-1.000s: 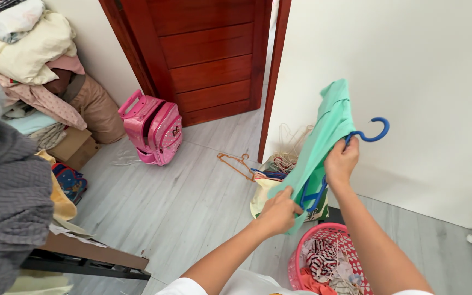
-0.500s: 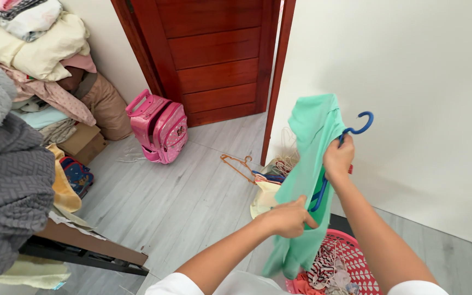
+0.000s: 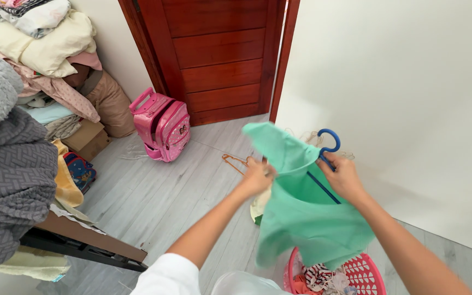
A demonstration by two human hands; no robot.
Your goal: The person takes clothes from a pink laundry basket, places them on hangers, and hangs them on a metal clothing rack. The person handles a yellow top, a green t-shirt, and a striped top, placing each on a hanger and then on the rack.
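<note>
Pink lattice plastic basket (image 3: 372, 276), 5 o'clock, holds mixed laundry. L hand (image 3: 257, 176) pinches soft green garment (image 3: 307, 218); R hand (image 3: 344, 177) grips blue hanger (image 3: 328, 141).

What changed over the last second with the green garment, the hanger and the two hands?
The green garment was opened out from a narrow upright fold and now drapes wide over the blue hanger. The left hand moved up from its lower edge to the neck opening. The right hand kept its grip on the hanger, now lower. The pink basket and pink backpack stayed put.
</note>
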